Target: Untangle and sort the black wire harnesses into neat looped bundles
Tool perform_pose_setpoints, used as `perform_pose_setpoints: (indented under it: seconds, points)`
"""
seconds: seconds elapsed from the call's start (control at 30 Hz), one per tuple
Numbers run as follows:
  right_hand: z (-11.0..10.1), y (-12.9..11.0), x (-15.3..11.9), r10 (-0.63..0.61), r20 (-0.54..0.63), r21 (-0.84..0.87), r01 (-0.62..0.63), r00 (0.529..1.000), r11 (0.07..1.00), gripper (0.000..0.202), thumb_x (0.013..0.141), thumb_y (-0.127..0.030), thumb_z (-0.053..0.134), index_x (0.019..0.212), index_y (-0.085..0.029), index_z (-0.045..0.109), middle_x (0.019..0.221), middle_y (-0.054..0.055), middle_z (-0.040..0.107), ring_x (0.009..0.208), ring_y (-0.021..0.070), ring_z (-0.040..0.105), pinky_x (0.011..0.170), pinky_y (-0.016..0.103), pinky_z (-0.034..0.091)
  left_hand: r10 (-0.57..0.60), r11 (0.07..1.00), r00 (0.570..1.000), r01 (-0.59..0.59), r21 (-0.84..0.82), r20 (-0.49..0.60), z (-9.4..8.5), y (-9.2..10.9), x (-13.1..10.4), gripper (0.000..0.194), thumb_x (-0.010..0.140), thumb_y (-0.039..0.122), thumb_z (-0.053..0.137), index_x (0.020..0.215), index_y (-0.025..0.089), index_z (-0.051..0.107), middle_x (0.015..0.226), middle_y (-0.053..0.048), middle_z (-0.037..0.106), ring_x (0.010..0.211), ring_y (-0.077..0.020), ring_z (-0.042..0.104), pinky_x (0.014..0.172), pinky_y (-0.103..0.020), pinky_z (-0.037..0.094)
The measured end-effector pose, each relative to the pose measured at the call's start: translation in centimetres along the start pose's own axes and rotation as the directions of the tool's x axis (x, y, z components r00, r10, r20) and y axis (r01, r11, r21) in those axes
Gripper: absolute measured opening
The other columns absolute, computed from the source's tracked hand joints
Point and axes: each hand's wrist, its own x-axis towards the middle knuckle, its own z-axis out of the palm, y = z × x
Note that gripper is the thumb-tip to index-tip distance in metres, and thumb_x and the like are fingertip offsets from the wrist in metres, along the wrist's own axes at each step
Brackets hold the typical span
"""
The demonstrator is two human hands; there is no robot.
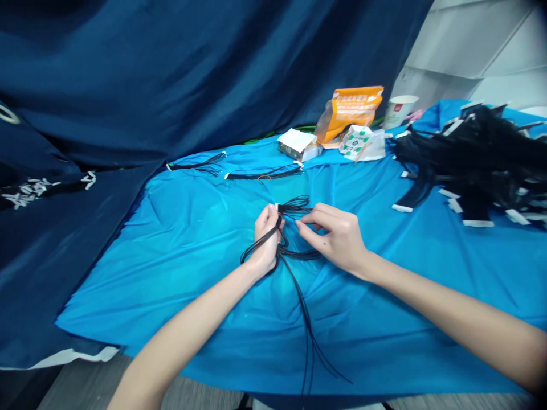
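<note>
A bundle of thin black wires with a white connector at its upper end is gripped in my left hand, fingers closed round it. Some wires loop round the left side of that hand, others fan out to the right, and loose ends trail down towards the front of the table. My right hand is just to the right, with thumb and forefinger pinched together at the fanned-out wires. Its fingertips appear to hold a single wire, though the contact is small and partly hidden.
A blue cloth covers the table. Two wire bundles lie behind my hands, one of them a black harness. At right is a heap of black cables. Along the back stand a small box, an orange pouch and a paper cup.
</note>
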Motion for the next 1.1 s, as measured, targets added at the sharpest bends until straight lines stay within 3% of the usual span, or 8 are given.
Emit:
perform_pose_setpoints:
  seconds: [0.27,0.93,1.1]
  points:
    - [-0.06,-0.35,0.2,0.087,0.024,0.047,-0.088,0.996,0.995,0.018,0.081,-0.019,0.055,0.065,-0.014,0.062,0.057,-0.001,0.049,0.053,0.0097,0.046,0.052,0.023,0.033,-0.009,1.0,1.0,0.009,-0.02,-0.008,0.05,0.12,-0.02,0.034,0.084,0.049,0.046,0.072,0.017,0.044,0.054,0.005,0.042,0.037,-0.003,0.028,0.035,-0.017,0.02]
    - [-0.34,-0.77,0.73,0.264,0.102,0.201,-0.28,0.959,0.939,0.014,0.076,-0.015,0.057,0.063,-0.014,0.061,0.055,-0.002,0.051,0.05,0.0087,0.043,0.05,0.022,0.032,-0.006,1.0,1.0,0.006,-0.003,-0.015,0.15,0.23,-0.07,0.036,0.083,0.05,0.046,0.07,0.016,0.044,0.054,0.005,0.042,0.036,-0.0026,0.028,0.034,-0.017,0.02]
    - [-0.25,-0.66,0.7,0.23,0.059,0.186,-0.237,0.971,0.954,0.013,0.078,-0.015,0.057,0.067,-0.014,0.063,0.058,0.0,0.055,0.052,0.0098,0.046,0.05,0.022,0.035,-0.032,0.999,0.999,0.032,-0.035,0.02,0.18,0.45,-0.25,0.036,0.082,0.05,0.048,0.07,0.015,0.046,0.054,0.005,0.043,0.036,-0.0022,0.029,0.034,-0.017,0.021]
